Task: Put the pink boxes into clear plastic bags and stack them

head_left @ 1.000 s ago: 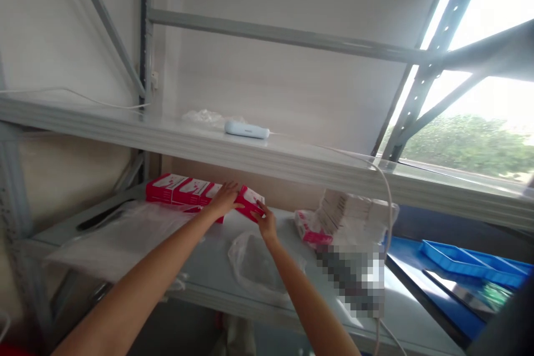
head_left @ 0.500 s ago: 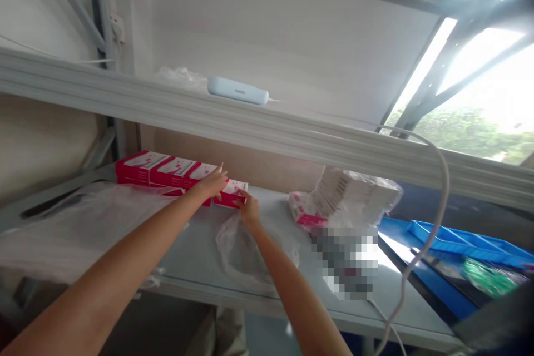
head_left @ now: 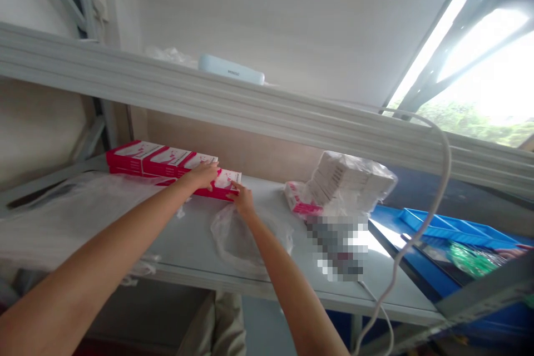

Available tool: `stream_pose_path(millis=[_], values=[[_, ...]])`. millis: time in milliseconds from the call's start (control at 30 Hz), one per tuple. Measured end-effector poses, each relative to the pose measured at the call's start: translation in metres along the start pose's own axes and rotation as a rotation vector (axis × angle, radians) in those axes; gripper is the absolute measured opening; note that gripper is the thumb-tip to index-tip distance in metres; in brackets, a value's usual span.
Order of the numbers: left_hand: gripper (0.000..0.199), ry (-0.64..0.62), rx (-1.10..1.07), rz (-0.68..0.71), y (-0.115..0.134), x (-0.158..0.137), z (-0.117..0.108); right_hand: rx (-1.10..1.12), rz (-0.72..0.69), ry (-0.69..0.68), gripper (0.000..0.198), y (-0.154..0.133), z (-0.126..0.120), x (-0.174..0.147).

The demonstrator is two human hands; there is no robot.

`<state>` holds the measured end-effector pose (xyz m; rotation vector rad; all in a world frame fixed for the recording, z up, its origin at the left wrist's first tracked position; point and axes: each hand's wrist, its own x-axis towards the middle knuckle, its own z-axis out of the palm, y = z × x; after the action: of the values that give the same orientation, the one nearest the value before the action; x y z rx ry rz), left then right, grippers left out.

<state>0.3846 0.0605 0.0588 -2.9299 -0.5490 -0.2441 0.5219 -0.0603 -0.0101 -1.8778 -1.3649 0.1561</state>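
Note:
Several pink-and-white boxes (head_left: 139, 150) stand stacked in a row along the back left of the table. At the row's right end sits a lower pink-and-white box (head_left: 225, 178). My left hand (head_left: 203, 176) reaches across the third top box, its fingers closed at the left part of the lower end box. Closed on that box's right end is my right hand (head_left: 243, 199), with fingers on its top and front. My left hand partly hides the boxes where they meet.
Clear plastic bags lie at the left (head_left: 83, 206) and below my right hand (head_left: 233, 239). Plastic-wrapped white boxes (head_left: 346, 178) stand at right. A white cable (head_left: 438, 194) hangs before a blue tray (head_left: 454, 228). A shelf beam (head_left: 250, 105) crosses above. Another person's hand (head_left: 515, 251) shows at the right edge.
The camera view has shifted, so the scene sits slightly higher and further left. Both hands stay at the end box with little movement. Another person's hand has appeared at the right edge.

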Motion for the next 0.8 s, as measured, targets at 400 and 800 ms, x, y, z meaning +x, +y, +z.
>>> stream_pose_path(millis=[400, 800], values=[[0.025, 0.277, -0.094, 0.060, 0.039, -0.061, -0.032, -0.465, 0.008, 0.070, 0.045, -0.066, -0.047, -0.100], [0.032, 0.423, -0.621, -0.039, 0.085, -0.175, -0.079, 1.022, 0.040, 0.133, 0.056, -0.096, -0.046, -0.167]])
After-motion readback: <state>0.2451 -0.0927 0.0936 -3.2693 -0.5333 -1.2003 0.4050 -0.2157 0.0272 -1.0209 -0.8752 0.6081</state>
